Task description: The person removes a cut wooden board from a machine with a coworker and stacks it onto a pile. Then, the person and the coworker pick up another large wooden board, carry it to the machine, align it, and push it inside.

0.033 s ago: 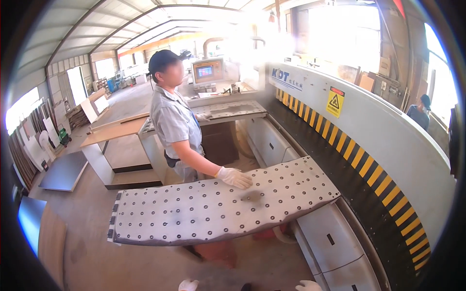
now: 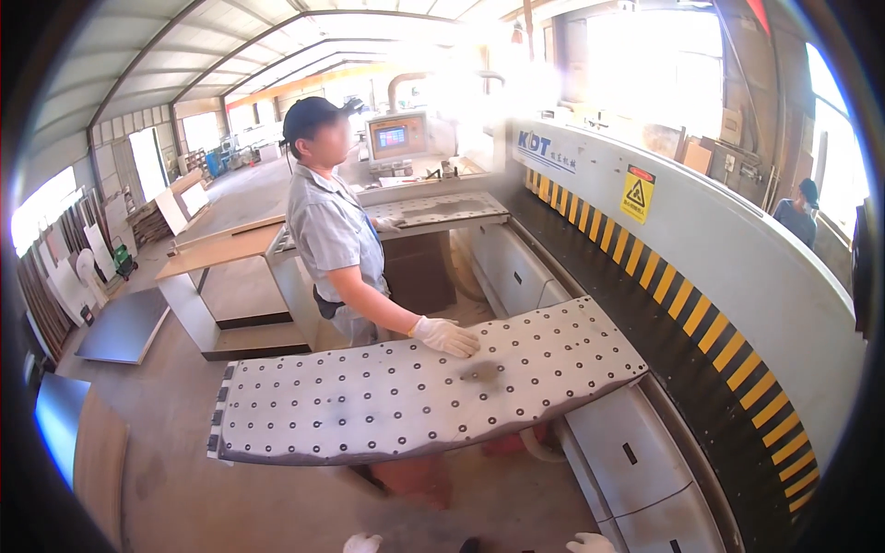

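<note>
Perforated work table [image 2: 383, 405], one of two in view: a flat, elongated slab, its pale top set with orderly rows of small dark rings and marked by one brown smudge. It lies ahead of the wearer, extending leftward from a long grey machine [image 2: 719, 249]. A second table [image 2: 442, 212] of similar make extends from the machine farther back. The machine bears one band of black and yellow diagonal stripes [image 2: 651, 276] and one yellow warning label [image 2: 637, 194]. One co-worker [image 2: 334, 221] in a grey shirt stands between the tables, one gloved hand [image 2: 447, 337] palm down on the near top, the other on the far one. One box-shaped wooden frame [image 2: 226, 252] stands at left. The wearer's left hand [image 2: 362, 543] and right hand [image 2: 589, 543], both in white fabric gloves, lie level and well apart; the lower edge crops them, so whether they are spread, closed or gripping anything cannot be told.
</note>
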{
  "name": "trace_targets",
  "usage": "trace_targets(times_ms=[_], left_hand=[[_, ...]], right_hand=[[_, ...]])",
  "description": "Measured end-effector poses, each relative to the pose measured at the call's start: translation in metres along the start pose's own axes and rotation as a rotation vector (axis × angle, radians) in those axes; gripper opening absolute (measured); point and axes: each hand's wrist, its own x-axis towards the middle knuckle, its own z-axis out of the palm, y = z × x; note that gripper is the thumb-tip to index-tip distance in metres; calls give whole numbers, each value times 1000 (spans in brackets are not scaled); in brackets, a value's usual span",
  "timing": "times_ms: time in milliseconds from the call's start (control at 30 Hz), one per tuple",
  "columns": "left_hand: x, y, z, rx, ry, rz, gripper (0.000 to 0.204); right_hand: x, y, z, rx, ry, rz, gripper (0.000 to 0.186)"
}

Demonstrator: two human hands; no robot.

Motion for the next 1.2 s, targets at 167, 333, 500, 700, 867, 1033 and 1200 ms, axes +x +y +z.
trace_targets(times_ms=[167,333,500,700,867,1033,1200], left_hand=[[52,-160,110,302,-100,375,44],[-10,-99,150,358,-484,527,37],[-83,-59,119,482,-375,611,32],[-62,-176,116,627,-259,643,32],[-66,-226,119,661,-306,635,27],[-99,-236,109,529,-278,783,27],[-95,-270,98,432,-247,832,28]], right_hand=[[-35,24,27,109,45,89,63],[-98,89,97,238,-96,97,57],[-129,233,242,-17,-183,-168,52],[-170,264,281,-158,-111,-189,42],[-201,165,207,-106,-248,116,35],[-138,209,237,-207,58,-232,31],[-163,51,194,-51,-134,11,40]])
